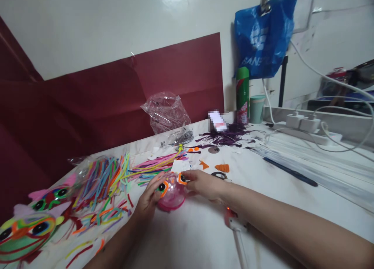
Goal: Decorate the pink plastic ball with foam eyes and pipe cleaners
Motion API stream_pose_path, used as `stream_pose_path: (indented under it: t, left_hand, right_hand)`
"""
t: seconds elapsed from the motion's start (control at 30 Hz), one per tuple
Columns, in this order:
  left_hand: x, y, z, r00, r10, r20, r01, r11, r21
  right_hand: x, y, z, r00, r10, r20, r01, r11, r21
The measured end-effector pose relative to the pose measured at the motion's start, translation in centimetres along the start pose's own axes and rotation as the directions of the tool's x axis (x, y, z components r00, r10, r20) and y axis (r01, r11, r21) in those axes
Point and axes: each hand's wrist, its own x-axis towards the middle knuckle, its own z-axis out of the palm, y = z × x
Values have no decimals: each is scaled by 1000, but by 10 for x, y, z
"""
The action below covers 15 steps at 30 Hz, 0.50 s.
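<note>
Gripping the pink dome [173,198] with the left hand [148,202], on the bench [189,238] between both hands. Pinching an orange-rimmed eye [182,178] against its top with the right hand [204,184]. Likely best: press flat, level with the other eye [161,188] beside the left thumb, dome steady.

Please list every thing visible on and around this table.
pink ball: one, pink, centre, between both hands
orange-rimmed eyes: two, black and orange, on the ball
pipe cleaners: many, mixed colours, left of the ball
decorated faces: two, green and red, far left
clear bag: one, transparent, at back
purple strands: one pile, purple, back
spray can: one, green, back right
blue bag: one, blue, hanging above
left hand: one, cups the ball
right hand: one, fingertips on an eye
</note>
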Motion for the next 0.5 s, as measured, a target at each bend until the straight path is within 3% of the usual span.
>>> stream_pose_path:
  t: [0.23,0.43,0.5]
  left_hand:
    - [0,2,2,1000,-16,0,16,1000,-12]
    - [1,5,5,1000,-14,-12,13,1000,-28]
    - [1,6,6,1000,-11,-14,11,1000,-14]
  right_hand:
    - [-4,-6,3,995,26,100,-21,998,-51]
    - [-5,-11,-1,999,25,45,-15,974,-226]
    - [-9,-15,0,999,-45,4,44,943,-329]
